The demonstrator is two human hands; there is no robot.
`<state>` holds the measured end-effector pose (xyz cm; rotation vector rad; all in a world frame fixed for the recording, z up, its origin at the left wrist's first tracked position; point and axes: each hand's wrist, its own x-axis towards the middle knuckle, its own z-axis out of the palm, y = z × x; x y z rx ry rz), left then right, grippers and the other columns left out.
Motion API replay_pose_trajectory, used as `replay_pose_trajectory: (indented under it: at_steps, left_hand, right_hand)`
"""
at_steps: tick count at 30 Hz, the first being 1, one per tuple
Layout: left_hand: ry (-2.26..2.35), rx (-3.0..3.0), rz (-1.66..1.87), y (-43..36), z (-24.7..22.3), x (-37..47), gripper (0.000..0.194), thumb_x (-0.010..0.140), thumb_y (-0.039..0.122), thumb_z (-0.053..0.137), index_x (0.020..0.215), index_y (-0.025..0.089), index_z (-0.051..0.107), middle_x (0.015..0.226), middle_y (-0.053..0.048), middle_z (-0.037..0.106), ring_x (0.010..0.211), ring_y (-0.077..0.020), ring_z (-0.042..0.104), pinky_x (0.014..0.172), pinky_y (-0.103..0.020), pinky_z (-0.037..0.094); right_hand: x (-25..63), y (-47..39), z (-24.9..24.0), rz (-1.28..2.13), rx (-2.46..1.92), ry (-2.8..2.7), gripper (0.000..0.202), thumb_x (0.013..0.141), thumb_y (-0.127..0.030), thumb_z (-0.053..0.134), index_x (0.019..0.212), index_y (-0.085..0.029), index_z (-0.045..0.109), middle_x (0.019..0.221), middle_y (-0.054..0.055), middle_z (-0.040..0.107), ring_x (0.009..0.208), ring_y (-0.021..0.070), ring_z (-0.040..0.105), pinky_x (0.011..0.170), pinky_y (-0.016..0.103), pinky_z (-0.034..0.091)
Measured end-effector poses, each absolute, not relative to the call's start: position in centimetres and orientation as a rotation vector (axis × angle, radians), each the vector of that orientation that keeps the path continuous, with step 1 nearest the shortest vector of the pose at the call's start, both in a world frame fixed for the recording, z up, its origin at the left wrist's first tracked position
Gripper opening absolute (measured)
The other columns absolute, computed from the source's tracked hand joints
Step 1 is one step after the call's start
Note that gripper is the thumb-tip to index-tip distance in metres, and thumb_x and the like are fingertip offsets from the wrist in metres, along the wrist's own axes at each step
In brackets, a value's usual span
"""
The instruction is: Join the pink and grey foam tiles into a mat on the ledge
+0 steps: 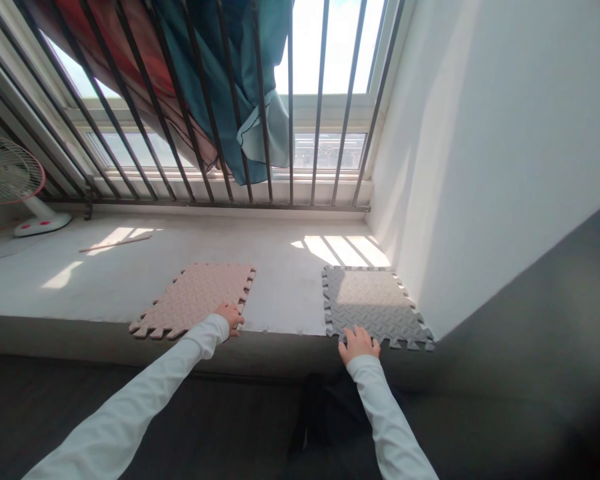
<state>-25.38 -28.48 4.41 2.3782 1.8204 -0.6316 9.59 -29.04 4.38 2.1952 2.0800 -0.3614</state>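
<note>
A pink foam puzzle mat [200,290] with toothed edges lies on the white window ledge, its front edge reaching the ledge's brink. My left hand [230,317] rests on its front right corner, fingers lying loosely over the toothed side. Further right, a grey foam puzzle mat [373,300] of the same kind lies close to the wall, partly in sunlight. On its front left edge is my right hand [359,344], fingers spread on the surface and thumb apart. A strip of bare ledge separates the two mats.
Dark metal railings [290,133] stand behind the ledge [285,287], with red and teal curtains [220,73] beyond them. At the far left is a white fan [43,223]. A thin stick [115,244] lies near it. A white wall [490,147] bounds the right side.
</note>
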Motion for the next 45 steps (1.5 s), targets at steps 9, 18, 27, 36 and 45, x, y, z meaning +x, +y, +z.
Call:
replay_pose_trajectory:
  at_steps: [9,18,27,36,45]
  left_hand:
    - [1.962,2.203,-0.674,-26.1,6.6,-24.4,0.035,0.069,0.011,0.053,0.099,0.027,0.062,0.116,-0.004,0.057,0.111,-0.0226,0.045,0.088,-0.037,0.038]
    - [1.966,2.17,-0.715,-24.2,5.8,-24.6,0.027,0.062,0.012,0.058,0.082,0.026,0.068,0.102,-0.006,0.065,0.108,-0.026,0.047,0.089,-0.042,0.034]
    - [2.008,2.315,-0.369,-26.1,4.6,-15.4,0.044,0.072,0.013,0.044,0.112,0.028,0.053,0.122,-0.006,0.053,0.109,-0.0235,0.046,0.092,-0.046,0.031]
    - [1.553,2.625,-0.034,-26.0,-0.8,0.5,0.048,0.076,0.018,0.045,0.123,0.022,0.042,0.117,-0.013,0.052,0.096,-0.024,0.052,0.075,-0.039,0.046]
    - [1.611,2.663,0.105,-25.7,-0.3,-2.5,0.044,0.078,0.016,0.036,0.12,0.015,0.049,0.122,-0.012,0.051,0.095,-0.0231,0.051,0.082,-0.037,0.045]
  right_hand:
    - [9.2,-29.0,4.5,-0.334,2.165,2.114,0.04,0.076,-0.029,0.043,0.115,-0.025,0.05,0.132,0.007,0.04,0.122,0.0212,0.031,0.095,0.047,0.024]
    - [9.6,-29.0,4.2,-0.322,2.199,2.112,0.039,0.076,-0.029,0.042,0.115,-0.026,0.05,0.13,0.006,0.042,0.12,0.0203,0.034,0.096,0.047,0.024]
    - [9.6,-29.2,6.3,-0.541,2.336,1.926,0.035,0.077,-0.023,0.038,0.107,-0.019,0.054,0.113,0.011,0.055,0.101,0.0219,0.052,0.081,0.036,0.038]
    - [10.8,-28.8,5.6,-0.836,2.441,1.744,0.062,0.07,-0.028,0.048,0.129,-0.02,0.032,0.112,0.012,0.058,0.101,0.0208,0.055,0.08,0.034,0.041]
    - [11.6,-28.7,5.0,-0.979,2.685,1.759,0.062,0.07,-0.026,0.046,0.129,-0.022,0.033,0.112,0.006,0.059,0.098,0.015,0.056,0.079,0.024,0.043]
